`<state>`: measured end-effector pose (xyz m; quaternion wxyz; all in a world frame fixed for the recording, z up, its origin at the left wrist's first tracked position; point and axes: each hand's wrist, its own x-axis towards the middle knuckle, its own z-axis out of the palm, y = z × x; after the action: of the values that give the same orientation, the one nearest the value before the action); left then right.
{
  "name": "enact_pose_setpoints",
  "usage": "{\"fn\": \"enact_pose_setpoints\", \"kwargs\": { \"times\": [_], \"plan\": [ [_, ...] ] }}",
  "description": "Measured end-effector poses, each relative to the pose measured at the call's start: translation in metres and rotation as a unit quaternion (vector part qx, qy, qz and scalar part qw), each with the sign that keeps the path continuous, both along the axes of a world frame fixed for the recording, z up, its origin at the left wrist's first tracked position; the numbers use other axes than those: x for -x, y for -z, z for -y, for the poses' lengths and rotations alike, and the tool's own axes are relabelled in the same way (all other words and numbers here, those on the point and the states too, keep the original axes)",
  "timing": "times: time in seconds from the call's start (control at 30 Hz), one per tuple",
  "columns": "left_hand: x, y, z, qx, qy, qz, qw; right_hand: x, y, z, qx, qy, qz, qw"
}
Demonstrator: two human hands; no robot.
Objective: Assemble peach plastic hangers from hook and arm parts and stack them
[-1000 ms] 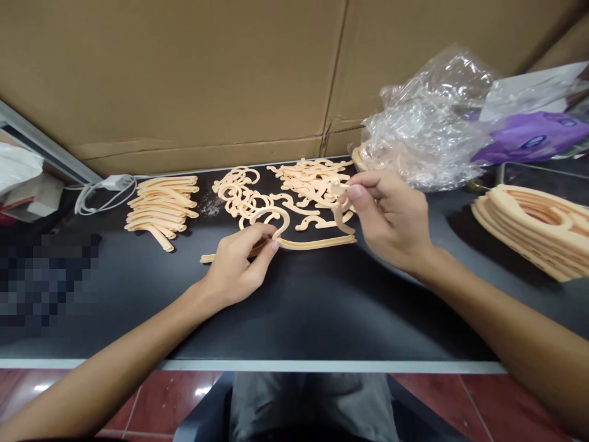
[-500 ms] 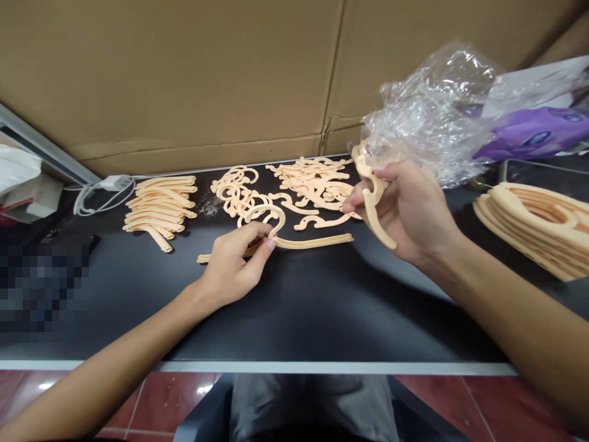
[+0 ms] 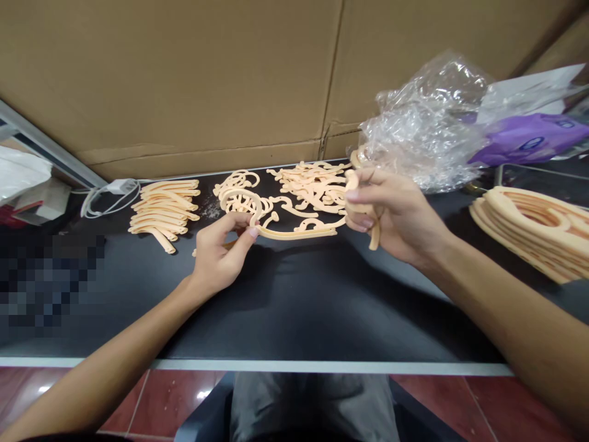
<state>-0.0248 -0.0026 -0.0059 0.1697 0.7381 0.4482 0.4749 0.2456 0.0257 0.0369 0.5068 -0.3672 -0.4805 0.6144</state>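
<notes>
My left hand [image 3: 221,248] pinches a partly assembled beige plastic clothes hanger [image 3: 299,234] where its hook meets the arms. The hook curves up from my fingertips, and one long arm reaches to the right. My fingers cover part of the other arm. Closed around a small curved hanger piece [image 3: 375,236], my right hand [image 3: 398,212] is just beyond the right end of that arm. Behind the hands lie a pile of loose hooks [image 3: 237,181] and a pile of curved pieces [image 3: 308,184].
Long hanger arms [image 3: 165,205] are stacked at the left, near a white cable [image 3: 99,205]. On the right stand stacked hangers [image 3: 501,227], with crumpled clear plastic [image 3: 423,135] and a purple packet [image 3: 529,138] behind. A cardboard wall [image 3: 207,80] closes off the back.
The hanger in my left hand has shifted left and slightly up. My right hand has moved left, turning its curved piece, and is now closer to the hanger arm's end.
</notes>
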Motion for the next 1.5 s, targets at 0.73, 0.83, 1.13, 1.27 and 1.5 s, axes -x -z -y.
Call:
{"fn": "enact_pose_setpoints", "kwargs": {
  "times": [0.73,0.83,1.13,1.27,1.5],
  "plan": [
    [0.004,-0.002,-0.001,-0.019,-0.023,-0.012,0.999,0.003,0.019,0.0,-0.172,-0.114,0.327,0.922],
    [0.005,-0.003,-0.001,-0.015,-0.048,-0.033,0.998,0.004,0.021,0.001,-0.206,-0.129,0.363,0.899],
    [0.002,-0.016,-0.001,-0.083,-0.117,-0.184,0.972,0.007,0.025,0.004,-0.274,-0.077,0.47,0.836],
    [0.003,-0.026,0.015,-0.103,-0.176,-0.213,0.956,0.007,0.028,0.004,-0.291,-0.079,0.48,0.824],
    [-0.03,-0.039,0.055,-0.249,-0.033,-0.24,0.938,0.011,0.033,0.005,-0.349,-0.084,0.456,0.814]
  ]
}}
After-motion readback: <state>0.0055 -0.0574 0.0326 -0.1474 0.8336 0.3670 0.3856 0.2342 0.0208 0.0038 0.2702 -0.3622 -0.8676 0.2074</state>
